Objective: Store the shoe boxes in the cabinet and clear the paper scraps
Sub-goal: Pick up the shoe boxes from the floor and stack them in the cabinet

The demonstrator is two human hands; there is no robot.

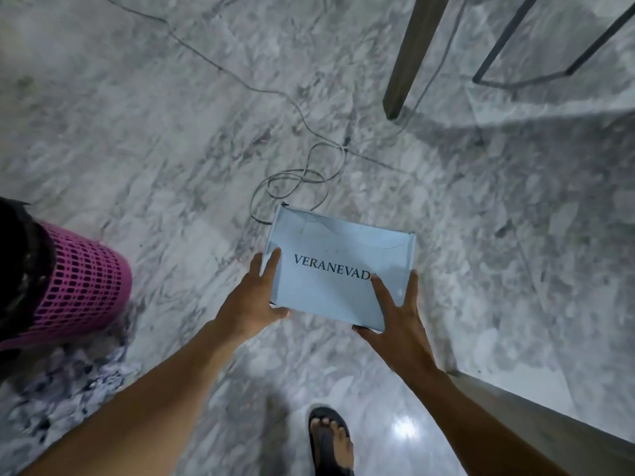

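Standing on my sandalled foot (331, 441), I have both arms stretched forward and down. My left hand (251, 300) clamps the left edge of the pale blue shoe box (336, 242), fingers laid on the lid and thumb tucked under the near edge. My right hand (400, 317) holds the near right corner the same way, fingers spread across the lid and down the side. The box, printed VERANEVADA, looks to be held clear of the marble floor (154, 132), tilted a little, though I cannot be sure it is fully lifted.

I judge the task to be at an early or middle point: this box is in hand but not stored, and no cabinet is plainly in view. A grey panel (549, 427) runs along my lower right; I cannot tell whether it belongs to the cabinet.

To my left a patterned heap (68, 389) lies on the floor, paper scraps or cloth, too blurred to say. Just beyond it stands a pink mesh basket (86, 280) with a dark liner. If those are scraps, clearing them is still to do.

Past the box a loose cable (292, 182) coils across the floor, and farther off stand a table leg (412, 56) and a thin metal frame (536, 75).
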